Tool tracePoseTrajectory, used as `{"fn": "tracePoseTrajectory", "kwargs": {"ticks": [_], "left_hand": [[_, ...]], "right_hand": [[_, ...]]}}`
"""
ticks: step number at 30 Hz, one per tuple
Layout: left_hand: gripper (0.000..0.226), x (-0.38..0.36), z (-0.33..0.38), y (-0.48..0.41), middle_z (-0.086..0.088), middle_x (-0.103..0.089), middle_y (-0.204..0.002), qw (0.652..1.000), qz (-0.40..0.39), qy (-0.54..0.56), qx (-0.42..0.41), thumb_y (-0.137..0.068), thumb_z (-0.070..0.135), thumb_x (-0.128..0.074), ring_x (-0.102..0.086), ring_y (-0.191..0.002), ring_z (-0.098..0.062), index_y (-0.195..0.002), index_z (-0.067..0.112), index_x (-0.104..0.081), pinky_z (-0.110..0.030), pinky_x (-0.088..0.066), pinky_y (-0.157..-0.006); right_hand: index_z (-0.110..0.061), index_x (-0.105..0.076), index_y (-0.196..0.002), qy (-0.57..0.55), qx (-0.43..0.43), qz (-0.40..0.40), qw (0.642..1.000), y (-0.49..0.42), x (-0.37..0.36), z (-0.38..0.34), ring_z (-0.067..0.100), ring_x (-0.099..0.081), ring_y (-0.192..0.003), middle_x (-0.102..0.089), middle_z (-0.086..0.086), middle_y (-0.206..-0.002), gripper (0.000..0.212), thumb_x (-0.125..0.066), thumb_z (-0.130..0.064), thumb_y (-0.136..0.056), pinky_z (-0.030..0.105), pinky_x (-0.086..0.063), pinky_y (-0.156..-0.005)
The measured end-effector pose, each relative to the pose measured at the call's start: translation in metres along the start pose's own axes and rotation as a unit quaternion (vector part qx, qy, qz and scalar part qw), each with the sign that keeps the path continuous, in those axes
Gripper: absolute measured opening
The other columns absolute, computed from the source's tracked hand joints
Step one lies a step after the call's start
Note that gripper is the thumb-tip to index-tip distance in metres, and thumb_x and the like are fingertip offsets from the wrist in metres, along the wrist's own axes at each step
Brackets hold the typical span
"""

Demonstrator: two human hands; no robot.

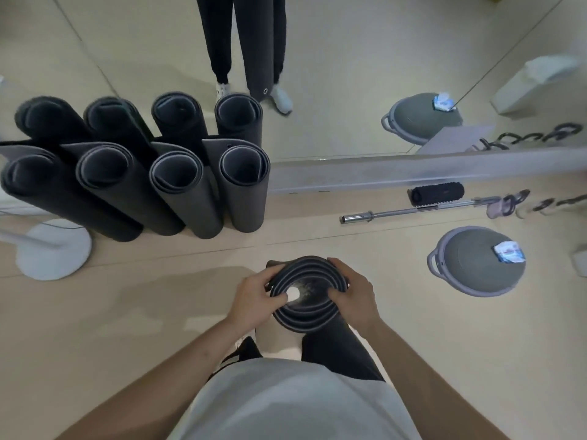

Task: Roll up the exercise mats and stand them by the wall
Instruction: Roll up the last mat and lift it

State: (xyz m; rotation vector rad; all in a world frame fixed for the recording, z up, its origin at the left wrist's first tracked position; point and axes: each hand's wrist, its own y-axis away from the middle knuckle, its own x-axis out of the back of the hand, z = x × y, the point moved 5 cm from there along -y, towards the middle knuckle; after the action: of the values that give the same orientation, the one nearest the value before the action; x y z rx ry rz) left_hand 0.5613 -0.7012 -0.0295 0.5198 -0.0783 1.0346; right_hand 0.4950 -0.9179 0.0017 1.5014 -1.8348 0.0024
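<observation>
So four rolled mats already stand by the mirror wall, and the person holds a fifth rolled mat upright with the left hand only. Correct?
Not quite. The head view shows both hands on the rolled mat: the left hand and the right hand each have a grip on its top end. The rest holds: four rolled mats stand by the mirror wall.

Held mat: a rolled mat [306,295] stands on end, the left hand [254,301] and the right hand [355,296] clasping its top rim.
Wall: four rolled mats [178,185] stand against a mirror [349,74].
Floor, right: barbell [409,211], dome trainer [476,262], perhaps a foam roller [436,193].
</observation>
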Motion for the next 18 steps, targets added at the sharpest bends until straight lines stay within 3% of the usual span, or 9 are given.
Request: {"fn": "tracePoseTrajectory", "kwargs": {"ticks": [2, 4, 10, 15, 18], "left_hand": [[0.065, 0.003, 0.009, -0.035, 0.022, -0.076, -0.106, 1.0, 0.01, -0.004, 0.006, -0.073, 0.016, -0.078, -0.072, -0.098, -0.005, -0.134, 0.036, -0.066, -0.039, -0.059, -0.095], [0.065, 0.001, 0.015, -0.074, 0.02, -0.076, -0.104, 1.0, 0.024, -0.004, 0.02, -0.074, 0.015, -0.078, -0.072, -0.097, -0.005, -0.135, 0.033, -0.066, -0.04, -0.059, -0.094], [0.063, -0.013, 0.029, -0.187, 0.011, -0.077, -0.103, 0.994, 0.093, 0.02, 0.057, -0.073, 0.011, -0.073, -0.073, -0.096, -0.01, -0.132, 0.031, -0.067, -0.044, -0.058, -0.092], [0.058, -0.028, 0.026, -0.268, 0.001, -0.077, -0.103, 0.983, 0.151, 0.041, 0.096, -0.077, 0.007, -0.075, -0.072, -0.095, -0.018, -0.134, 0.021, -0.067, -0.046, -0.058, -0.091], [0.058, -0.031, 0.013, -0.307, 0.001, -0.077, -0.105, 0.966, 0.203, 0.045, 0.151, -0.08, 0.009, -0.078, -0.07, -0.097, -0.018, -0.135, 0.021, -0.067, -0.03, -0.052, -0.09]], "right_hand": [[-0.06, -0.06, -0.12, -0.005, -0.004, -0.004, 1.0, -0.039, 0.009, -0.005, 0.013, -0.072, -0.088, -0.074, -0.018, -0.094, 0.073, -0.061, 0.0, -0.079, 0.046, -0.062, -0.083], [-0.047, -0.061, -0.134, -0.004, -0.002, -0.025, 1.0, -0.087, 0.018, -0.008, 0.012, -0.072, -0.098, -0.075, -0.017, -0.105, 0.07, -0.062, -0.004, -0.078, 0.048, -0.059, -0.093], [-0.03, -0.06, -0.142, 0.019, 0.007, -0.073, 0.997, -0.229, 0.045, -0.019, 0.012, -0.065, -0.117, -0.07, -0.016, -0.122, 0.072, -0.065, 0.004, -0.079, 0.036, -0.048, -0.108], [-0.032, -0.065, -0.136, 0.073, 0.006, -0.12, 0.99, -0.346, 0.049, -0.018, 0.014, -0.068, -0.114, -0.073, -0.017, -0.116, 0.073, -0.062, 0.002, -0.071, 0.042, -0.051, -0.107], [-0.032, -0.068, -0.127, 0.098, 0.016, -0.151, 0.983, -0.399, 0.04, -0.029, 0.015, -0.07, -0.102, -0.073, -0.022, -0.102, 0.069, -0.06, 0.01, -0.074, 0.044, -0.057, -0.098]]}}
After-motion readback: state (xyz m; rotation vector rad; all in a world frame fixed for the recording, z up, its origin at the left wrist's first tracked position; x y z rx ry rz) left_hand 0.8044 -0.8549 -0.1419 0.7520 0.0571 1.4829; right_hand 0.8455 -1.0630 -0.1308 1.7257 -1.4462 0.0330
